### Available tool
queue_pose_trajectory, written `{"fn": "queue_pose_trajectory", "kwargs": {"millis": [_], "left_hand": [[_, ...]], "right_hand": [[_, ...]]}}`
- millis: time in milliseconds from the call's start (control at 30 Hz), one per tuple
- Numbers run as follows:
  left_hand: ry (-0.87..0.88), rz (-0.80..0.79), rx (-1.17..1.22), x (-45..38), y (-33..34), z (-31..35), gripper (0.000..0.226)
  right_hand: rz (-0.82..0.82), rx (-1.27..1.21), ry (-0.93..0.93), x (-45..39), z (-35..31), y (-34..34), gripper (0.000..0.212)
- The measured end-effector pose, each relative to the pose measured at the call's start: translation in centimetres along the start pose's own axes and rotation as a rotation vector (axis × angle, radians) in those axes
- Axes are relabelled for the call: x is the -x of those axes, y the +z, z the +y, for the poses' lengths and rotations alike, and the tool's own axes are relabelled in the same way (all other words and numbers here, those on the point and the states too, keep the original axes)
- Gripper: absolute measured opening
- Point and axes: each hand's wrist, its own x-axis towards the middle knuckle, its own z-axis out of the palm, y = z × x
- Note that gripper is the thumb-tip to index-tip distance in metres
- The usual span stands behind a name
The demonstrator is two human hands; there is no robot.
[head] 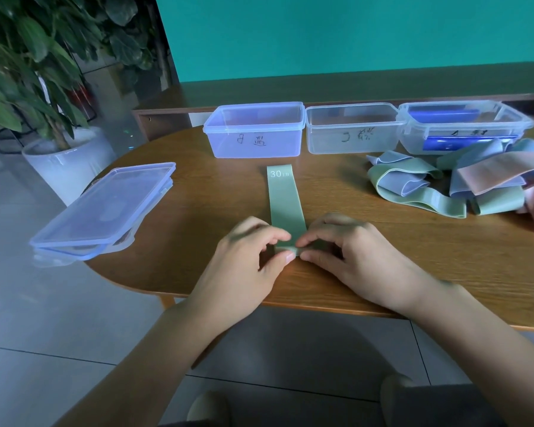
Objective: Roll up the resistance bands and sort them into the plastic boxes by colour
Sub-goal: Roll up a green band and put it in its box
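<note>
Green band (285, 195) lies flat at mid-counter (413, 257), long axis running straight away from the person toward the boxes. Far end square-cut, printed "30 LB" in white; near end turned over into a small tight fold at the fingertips. Surface matte, pale sage, smooth, no twist along the strip.

Left hand (253, 251) pinches the folded near end between thumb and curled fingers. Right hand (346, 251) pinches the same fold from the other side, fingertips nearly meeting the left's.

Three open plastic boxes in a row along the far edge: bluish box (256, 131) marked B, clear middle box (352, 131), right box (463, 127) with blue material inside. Handwritten marks on the fronts, partly unreadable.

Loose pile of bands (457, 183), green, blue and pink, right of the strip, in front of the right box. Stacked lids (105, 208) at the left counter edge, overhanging. Potted plant (43, 87) on the floor beyond.
</note>
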Motion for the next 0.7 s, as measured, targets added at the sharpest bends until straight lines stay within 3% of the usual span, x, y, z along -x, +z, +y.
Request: {"fn": "queue_pose_trajectory", "kwargs": {"millis": [233,567,700], "left_hand": [[-0.007,0.013,0.031,-0.7,0.1,0.0,0.01],[-0.04,0.018,0.021,-1.3,0.4,-0.4,0.022],[-0.035,0.019,0.001,-1.4,0.3,-0.3,0.025]], "right_hand": [[0.023,0.008,0.008,-0.6,0.5,0.2,0.014],[0.051,0.091,0.003,-0.4,0.6,0.5,0.025],[0.092,0.077,-0.023,-0.7,0.8,0.4,0.018]]}}
